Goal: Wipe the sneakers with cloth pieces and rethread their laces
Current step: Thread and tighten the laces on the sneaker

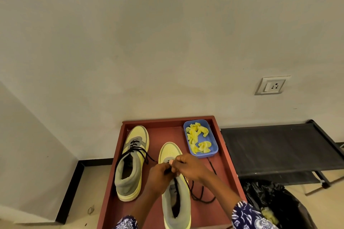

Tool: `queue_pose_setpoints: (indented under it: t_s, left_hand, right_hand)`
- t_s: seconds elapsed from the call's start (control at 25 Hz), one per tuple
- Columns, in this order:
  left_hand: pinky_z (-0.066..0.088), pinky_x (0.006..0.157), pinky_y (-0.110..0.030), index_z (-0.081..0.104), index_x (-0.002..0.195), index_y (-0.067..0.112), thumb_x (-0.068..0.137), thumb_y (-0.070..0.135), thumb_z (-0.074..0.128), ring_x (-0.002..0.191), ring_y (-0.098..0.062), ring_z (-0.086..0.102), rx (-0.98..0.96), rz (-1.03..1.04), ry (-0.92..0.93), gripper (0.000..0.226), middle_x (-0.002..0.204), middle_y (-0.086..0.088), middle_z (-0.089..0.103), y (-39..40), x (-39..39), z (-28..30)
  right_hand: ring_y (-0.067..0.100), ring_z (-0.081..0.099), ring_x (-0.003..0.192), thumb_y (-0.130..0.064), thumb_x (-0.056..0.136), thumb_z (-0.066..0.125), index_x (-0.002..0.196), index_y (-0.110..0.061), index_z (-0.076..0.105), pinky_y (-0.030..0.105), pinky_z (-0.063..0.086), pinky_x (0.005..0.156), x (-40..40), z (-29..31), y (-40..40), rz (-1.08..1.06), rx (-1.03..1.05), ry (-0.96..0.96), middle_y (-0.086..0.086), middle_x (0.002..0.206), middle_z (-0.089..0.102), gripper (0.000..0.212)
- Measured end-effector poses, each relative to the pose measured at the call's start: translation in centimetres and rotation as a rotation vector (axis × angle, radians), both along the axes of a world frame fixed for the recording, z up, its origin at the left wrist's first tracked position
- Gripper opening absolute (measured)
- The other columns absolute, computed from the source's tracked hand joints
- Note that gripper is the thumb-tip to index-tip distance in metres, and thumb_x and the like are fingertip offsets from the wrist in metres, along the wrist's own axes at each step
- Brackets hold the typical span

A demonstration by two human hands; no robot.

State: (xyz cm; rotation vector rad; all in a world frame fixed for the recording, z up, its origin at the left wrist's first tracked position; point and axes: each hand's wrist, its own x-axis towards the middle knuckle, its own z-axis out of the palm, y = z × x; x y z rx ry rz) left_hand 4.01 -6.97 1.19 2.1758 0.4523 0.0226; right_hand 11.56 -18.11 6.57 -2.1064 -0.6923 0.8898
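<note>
1. Red-brown tray-like surface (226, 156) with a raised rim sits against a pale wall; both sneakers are on it.
2. Left sneaker (131, 163): yellow and grey high-top, toe toward the wall, on the left half of the surface. Black lace (136, 149) runs through its eyelets, ends loose and draped over both sides of the collar.
3. Right sneaker (175, 199): same colours, nearer the person, toe toward the wall, heel close to the near edge.
4. Both hands meet over the right sneaker's eyelet area, touching each other.
5. Left hand (159, 176): fingers curled, pinching the second black lace (200, 194) at the tongue.
6. Right hand (189, 166): fingers curled, fingertips pinching the same lace just beside the left hand's fingers.
7. Slack of that lace lies in loops on the surface to the right of the right sneaker; one strand runs up toward the blue box.
8. Blue box (214, 147): shallow, rectangular, far right corner of the surface, just beside the right sneaker's toe. Holds crumpled yellow cloth pieces (198, 135).
9. Blue floral sleeves (247, 215) on both forearms.
10. Off the surface, right: black rack (275, 147) along the wall, black bin bag (273, 204) below it with yellow scraps inside.
11. Wall socket (272, 86) above the rack.
</note>
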Motion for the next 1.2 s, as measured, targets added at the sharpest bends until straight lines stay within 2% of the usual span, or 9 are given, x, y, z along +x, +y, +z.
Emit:
queue_pose_setpoints:
  t_s: [0.16, 0.28, 0.36, 0.56, 0.72, 0.84, 1.0, 1.12, 1.2]
  left_hand:
    - [0.038, 0.059, -0.009, 0.069, 0.083, 0.013, 0.087, 0.008, 0.057, 0.056, 0.010, 0.054, -0.032, 0.027, 0.024, 0.014, 0.062, 0.017, 0.057, 0.3, -0.1, -0.3]
    - [0.049, 0.074, -0.030, 0.065, 0.073, 0.019, 0.084, 0.007, 0.061, 0.066, 0.000, 0.057, -0.212, 0.105, 0.038, 0.017, 0.069, 0.008, 0.063, 0.6, -0.3, -0.8]
    - [0.048, 0.078, -0.036, 0.062, 0.073, 0.011, 0.084, 0.005, 0.061, 0.073, -0.011, 0.055, -0.244, 0.115, 0.035, 0.012, 0.072, 0.001, 0.061, 0.9, -0.5, -1.1]
    - [0.049, 0.077, -0.040, 0.059, 0.077, 0.008, 0.087, 0.010, 0.059, 0.072, -0.013, 0.053, -0.302, 0.127, 0.049, 0.010, 0.073, -0.001, 0.059, 1.3, -0.4, -1.5]
    - [0.046, 0.060, -0.020, 0.055, 0.080, 0.005, 0.089, 0.004, 0.055, 0.063, -0.009, 0.052, -0.395, 0.185, 0.081, 0.009, 0.071, -0.004, 0.058, 0.9, -0.1, -0.8]
    - [0.042, 0.049, -0.011, 0.055, 0.082, 0.000, 0.086, -0.006, 0.052, 0.049, 0.001, 0.053, -0.464, 0.215, 0.091, 0.008, 0.068, -0.006, 0.056, 0.6, 0.1, 0.0]
    - [0.044, 0.052, -0.009, 0.057, 0.074, 0.003, 0.080, -0.015, 0.052, 0.050, 0.002, 0.055, -0.481, 0.219, 0.073, 0.019, 0.068, -0.006, 0.059, 0.5, -0.1, 0.3]
    - [0.049, 0.067, -0.022, 0.058, 0.069, 0.013, 0.076, -0.012, 0.057, 0.067, -0.011, 0.057, -0.365, 0.200, 0.059, 0.025, 0.070, -0.003, 0.062, 0.4, -0.2, 0.0]
    - [0.049, 0.072, -0.026, 0.056, 0.063, 0.021, 0.073, -0.009, 0.059, 0.068, -0.011, 0.057, -0.226, 0.156, 0.047, 0.032, 0.068, 0.005, 0.061, 0.4, -0.2, -0.2]
  right_hand:
    - [0.011, 0.059, 0.065, -0.033, 0.096, 0.043, 0.070, -0.019, 0.062, 0.026, 0.046, 0.066, -0.1, -0.9, 0.1, -0.044, 0.025, -0.081, -0.002, 0.070, 0.064, 0.036]
    - [0.022, 0.060, 0.103, -0.011, 0.094, 0.042, 0.109, -0.006, 0.061, 0.030, 0.047, 0.090, 0.8, -2.5, -0.3, -0.084, -0.031, -0.213, 0.010, 0.111, 0.066, 0.024]
    - [0.020, 0.053, 0.119, 0.000, 0.089, 0.041, 0.125, -0.011, 0.054, 0.025, 0.041, 0.096, 0.5, -3.3, -0.5, 0.061, -0.112, -0.201, 0.006, 0.127, 0.059, 0.040]
    - [0.026, 0.061, 0.095, -0.010, 0.088, 0.050, 0.096, -0.008, 0.065, 0.025, 0.040, 0.071, -0.5, -4.0, -0.5, 0.013, -0.093, -0.279, 0.010, 0.101, 0.069, 0.018]
    - [0.008, 0.055, 0.067, -0.009, 0.085, 0.055, 0.066, -0.027, 0.057, 0.018, 0.042, 0.066, -0.6, -3.8, -0.9, -0.078, -0.010, -0.096, -0.012, 0.068, 0.059, 0.027]
    - [0.004, 0.053, 0.056, 0.000, 0.082, 0.057, 0.064, -0.025, 0.056, 0.019, 0.046, 0.061, -0.7, -3.7, -1.2, -0.106, 0.043, 0.039, -0.009, 0.063, 0.057, 0.031]
    - [0.005, 0.053, 0.058, 0.003, 0.079, 0.057, 0.066, -0.021, 0.056, 0.015, 0.045, 0.059, -0.8, -4.3, -1.6, -0.062, 0.026, 0.047, -0.006, 0.065, 0.057, 0.027]
    - [0.008, 0.054, 0.077, -0.004, 0.084, 0.055, 0.083, -0.020, 0.054, 0.023, 0.046, 0.077, -0.3, -5.1, -1.5, -0.102, 0.023, -0.053, -0.007, 0.081, 0.057, 0.016]
    - [0.011, 0.057, 0.098, -0.001, 0.087, 0.050, 0.106, -0.018, 0.056, 0.026, 0.045, 0.091, 0.1, -5.4, -1.3, -0.103, 0.020, -0.067, -0.005, 0.100, 0.059, 0.026]
